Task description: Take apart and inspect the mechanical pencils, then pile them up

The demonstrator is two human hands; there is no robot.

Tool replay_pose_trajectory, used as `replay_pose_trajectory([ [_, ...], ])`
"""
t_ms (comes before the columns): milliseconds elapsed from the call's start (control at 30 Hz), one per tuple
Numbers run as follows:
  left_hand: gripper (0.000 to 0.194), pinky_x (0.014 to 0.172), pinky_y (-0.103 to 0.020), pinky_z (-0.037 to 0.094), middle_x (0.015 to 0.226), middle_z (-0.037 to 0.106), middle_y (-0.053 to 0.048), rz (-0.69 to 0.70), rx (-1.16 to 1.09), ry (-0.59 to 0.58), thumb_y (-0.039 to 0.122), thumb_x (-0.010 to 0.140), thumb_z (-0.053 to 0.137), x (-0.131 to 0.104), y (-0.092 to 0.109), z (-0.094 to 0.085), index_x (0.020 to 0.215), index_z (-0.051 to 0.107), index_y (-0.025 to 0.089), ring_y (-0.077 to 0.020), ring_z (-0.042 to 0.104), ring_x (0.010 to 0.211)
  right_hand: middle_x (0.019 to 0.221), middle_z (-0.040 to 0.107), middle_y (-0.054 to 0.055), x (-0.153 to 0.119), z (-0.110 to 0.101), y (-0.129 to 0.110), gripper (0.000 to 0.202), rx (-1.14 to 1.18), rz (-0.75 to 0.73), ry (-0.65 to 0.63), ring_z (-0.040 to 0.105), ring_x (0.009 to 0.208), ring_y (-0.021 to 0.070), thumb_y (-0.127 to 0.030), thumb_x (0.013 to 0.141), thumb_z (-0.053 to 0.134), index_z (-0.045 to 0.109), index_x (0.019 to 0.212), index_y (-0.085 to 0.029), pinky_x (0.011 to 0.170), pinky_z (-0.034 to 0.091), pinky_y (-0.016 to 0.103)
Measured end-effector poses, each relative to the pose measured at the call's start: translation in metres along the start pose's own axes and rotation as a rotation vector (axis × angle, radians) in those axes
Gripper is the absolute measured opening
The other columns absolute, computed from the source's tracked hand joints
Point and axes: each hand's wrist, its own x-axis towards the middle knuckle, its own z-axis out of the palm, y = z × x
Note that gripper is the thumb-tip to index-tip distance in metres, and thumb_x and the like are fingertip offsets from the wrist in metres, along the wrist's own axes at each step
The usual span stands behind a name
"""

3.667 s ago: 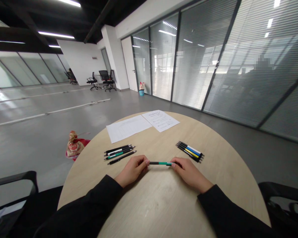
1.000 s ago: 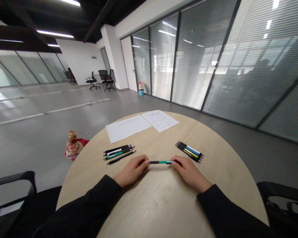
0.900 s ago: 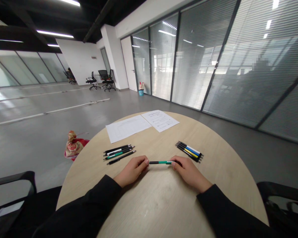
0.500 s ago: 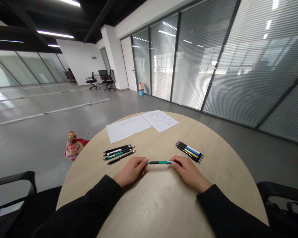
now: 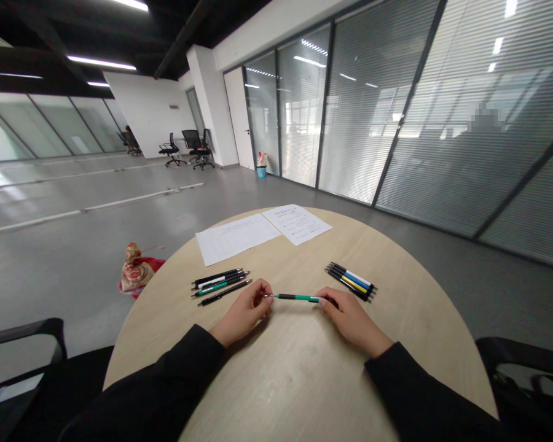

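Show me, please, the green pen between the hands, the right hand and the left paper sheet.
Green pen [image 5: 303, 298]: head view, green barrel.
Right hand [image 5: 350, 313]: head view, back of hand.
Left paper sheet [image 5: 237, 238]: head view, sheet's middle.

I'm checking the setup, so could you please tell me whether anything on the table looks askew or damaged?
Nothing looks damaged; the paper sheets lie at different angles, and one black pen sits apart from the left pen group.

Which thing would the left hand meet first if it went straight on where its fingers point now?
Along the green pen at its fingertips, the left hand would likely meet the right hand first; depth is unclear.
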Motion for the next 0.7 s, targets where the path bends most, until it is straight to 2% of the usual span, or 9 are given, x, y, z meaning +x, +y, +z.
replay_pose_trajectory([
  [267, 0.040, 0.057, -0.026, 0.039, 0.067, 0.052, 0.002, 0.034, 0.060, 0.026, 0.052, 0.099, 0.043, 0.0011, -0.0017, -0.0006, 0.077, 0.049, 0.020, -0.0132, 0.049, 0.059, 0.080, 0.067, 0.002, 0.0007, 0.0002, 0.0018, 0.020, 0.004, -0.011, 0.013, 0.060, 0.076, 0.0184, -0.027, 0.095, 0.050, 0.068, 0.091, -0.019, 0.071, 0.041, 0.028],
  [400, 0.046, 0.059, -0.028, 0.039, 0.061, 0.051, 0.002, 0.045, 0.212, 0.048, 0.052, 0.099, 0.040, 0.0024, -0.0016, -0.0039, 0.067, 0.049, 0.020, -0.0143, 0.048, 0.058, 0.080, 0.068, 0.002, 0.0008, 0.0005, 0.0024, 0.021, 0.006, -0.013, 0.017, 0.061, 0.077, 0.0191, -0.027, 0.095, 0.049, 0.069, 0.092, -0.019, 0.073, 0.042, 0.029],
  [500, 0.044, 0.058, -0.027, 0.037, 0.058, 0.049, 0.003, 0.050, 0.259, 0.103, 0.052, 0.097, 0.044, 0.0028, -0.0025, -0.0055, 0.066, 0.047, 0.020, -0.0136, 0.045, 0.055, 0.083, 0.069, 0.003, 0.0008, 0.0009, 0.0030, 0.022, 0.011, -0.023, 0.024, 0.061, 0.079, 0.0196, -0.028, 0.095, 0.049, 0.069, 0.093, -0.019, 0.075, 0.043, 0.030],
  [700, 0.031, 0.054, -0.025, 0.035, 0.059, 0.047, 0.006, 0.056, 0.169, 0.152, 0.048, 0.092, 0.051, 0.0031, -0.0038, -0.0058, 0.078, 0.047, 0.021, -0.0127, 0.044, 0.053, 0.081, 0.069, 0.004, 0.0015, 0.0010, 0.0071, 0.023, -0.014, -0.007, 0.041, 0.061, 0.077, 0.0201, -0.029, 0.095, 0.049, 0.070, 0.094, -0.019, 0.072, 0.043, 0.030],
])
